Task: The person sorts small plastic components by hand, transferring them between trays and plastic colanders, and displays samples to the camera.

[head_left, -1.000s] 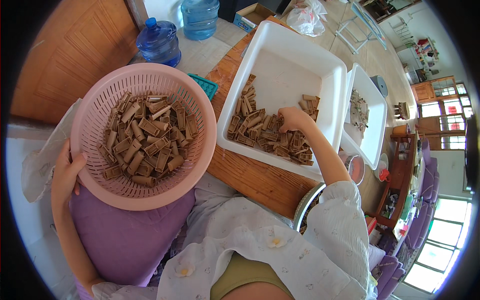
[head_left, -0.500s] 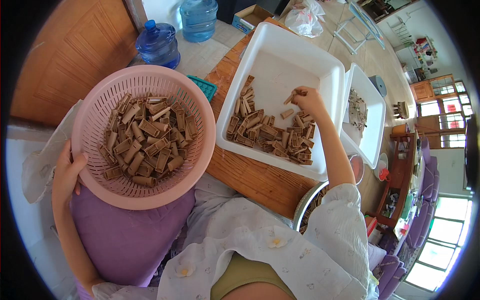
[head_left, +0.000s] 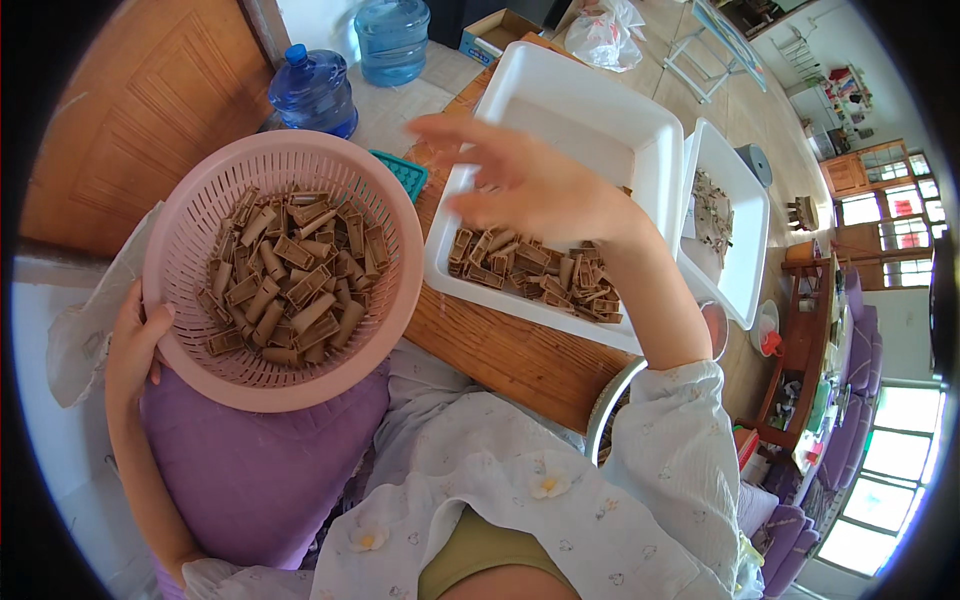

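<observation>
A pink slotted plastic basket (head_left: 165,250) rests tilted on my lap, holding a heap of small brown trough-shaped pieces (head_left: 290,280). At its left rim, my left hand (head_left: 135,335) is closed, thumb over the edge. My right hand (head_left: 530,190), blurred, hovers over the left side of a white rectangular tub (head_left: 655,150) with its fingers apart. No piece shows in it. More of the same brown pieces (head_left: 535,265) lie along the tub's near side, partly hidden by the right hand and forearm.
The tub stands on a wooden table (head_left: 490,350). A second white tub (head_left: 745,240) with debris is to its right. Beyond the basket are a teal tray (head_left: 402,175) and two blue water jugs (head_left: 315,95). A round metal-rimmed container (head_left: 605,405) sits by my right sleeve.
My right hand has left the pieces in the tub, where it held one, and swung left toward the basket with fingers spread. Pieces at the basket's lower right lie differently. My left hand keeps its grip.
</observation>
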### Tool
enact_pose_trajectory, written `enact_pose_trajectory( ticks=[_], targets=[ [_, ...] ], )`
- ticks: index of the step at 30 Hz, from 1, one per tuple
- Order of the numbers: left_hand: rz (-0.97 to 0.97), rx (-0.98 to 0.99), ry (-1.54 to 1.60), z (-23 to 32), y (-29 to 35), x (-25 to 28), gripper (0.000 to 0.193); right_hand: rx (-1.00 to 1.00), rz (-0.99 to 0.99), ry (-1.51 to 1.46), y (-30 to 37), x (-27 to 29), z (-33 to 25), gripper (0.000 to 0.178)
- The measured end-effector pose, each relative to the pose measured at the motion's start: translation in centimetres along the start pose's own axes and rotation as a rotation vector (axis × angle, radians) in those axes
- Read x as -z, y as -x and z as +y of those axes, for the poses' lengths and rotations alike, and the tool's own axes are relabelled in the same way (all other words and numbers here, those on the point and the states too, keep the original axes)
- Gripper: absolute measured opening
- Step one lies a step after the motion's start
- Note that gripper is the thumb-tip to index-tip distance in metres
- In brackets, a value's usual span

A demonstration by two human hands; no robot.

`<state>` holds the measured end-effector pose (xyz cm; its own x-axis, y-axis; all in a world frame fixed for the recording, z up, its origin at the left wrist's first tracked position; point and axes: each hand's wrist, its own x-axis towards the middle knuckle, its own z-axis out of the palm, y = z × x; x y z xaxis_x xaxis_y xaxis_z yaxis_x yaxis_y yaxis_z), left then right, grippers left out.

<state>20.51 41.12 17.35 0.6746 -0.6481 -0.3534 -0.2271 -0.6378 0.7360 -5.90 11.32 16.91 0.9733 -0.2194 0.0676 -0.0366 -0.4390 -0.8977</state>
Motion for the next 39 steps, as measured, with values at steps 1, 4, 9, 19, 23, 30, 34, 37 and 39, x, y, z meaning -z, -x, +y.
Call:
enact_pose_trajectory(
  ticks=[1, 4, 9, 19, 23, 30, 34, 37, 39],
  targets=[
    [-0.003, -0.007, 0.0, 0.0, -0.1, -0.1, 0.052, -0.112, 0.132, 0.153, 0.6, 1.0, 2.0, 0.045],
    [-0.044, -0.012, 0.011, 0.6, -0.2, -0.1, 0.052, -0.439, 0.255, 0.453, 4.6, 3.8, 7.8, 0.029],
    [-0.035, -0.023, 0.01, 0.4, -0.3, 0.0, 0.052, -0.447, -0.057, 0.734, 12.0, 3.5, 15.8, 0.024],
    [-0.009, -0.017, 0.001, 0.1, -0.3, 0.0, 0.053, -0.619, -0.093, 0.76, 13.0, 3.5, 16.0, 0.029],
    [-0.035, -0.01, 0.013, 0.1, -0.4, 0.0, 0.053, -0.728, -0.162, 0.73, 13.0, 3.0, 16.8, 0.031],
    [-0.007, -0.006, -0.009, 0.0, -0.2, -0.1, 0.049, -0.508, -0.002, 0.787, 13.6, 4.9, 15.7, 0.027],
    [-0.01, -0.004, -0.013, 0.1, -0.3, 0.0, 0.048, -0.589, 0.192, 0.586, 13.9, 5.6, 15.2, 0.031],
    [0.007, -0.007, -0.014, 0.1, -0.3, -0.2, 0.049, -0.711, 0.301, 0.411, 14.2, 5.8, 15.1, 0.029],
    [0.001, -0.014, -0.007, -0.1, -0.4, -0.2, 0.05, -0.804, 0.349, 0.333, 14.2, 5.7, 14.7, 0.029]
  ],
)
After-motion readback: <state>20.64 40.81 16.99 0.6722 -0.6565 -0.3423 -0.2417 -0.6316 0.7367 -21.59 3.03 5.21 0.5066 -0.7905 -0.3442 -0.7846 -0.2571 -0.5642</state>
